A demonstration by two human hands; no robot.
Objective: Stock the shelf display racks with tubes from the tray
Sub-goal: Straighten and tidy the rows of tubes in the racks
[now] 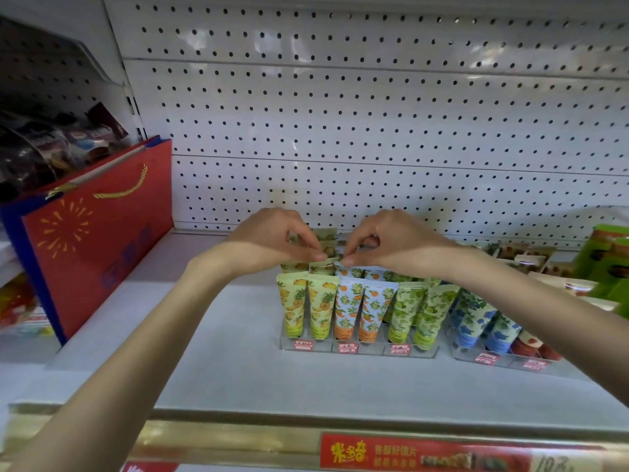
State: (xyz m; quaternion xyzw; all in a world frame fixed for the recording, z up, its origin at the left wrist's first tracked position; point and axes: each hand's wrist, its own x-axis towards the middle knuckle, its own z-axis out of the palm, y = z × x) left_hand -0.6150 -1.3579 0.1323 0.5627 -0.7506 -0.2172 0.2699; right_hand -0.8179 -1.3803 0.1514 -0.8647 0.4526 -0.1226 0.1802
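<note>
Yellow tube (328,257) top being pinched by left hand (272,241) and right hand (391,243) fingertips above clear rack (357,349); red price labels (348,347) reading illegibly.

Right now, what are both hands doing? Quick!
Left hand: pinched shut on a yellow tube at the back of the rack.
Right hand: pinched shut; on what, cannot tell.

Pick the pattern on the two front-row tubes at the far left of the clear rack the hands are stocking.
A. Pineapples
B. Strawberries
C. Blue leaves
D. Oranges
A: the far-left front tubes in the clear rack are yellow-green with pineapples printed on them.
</note>
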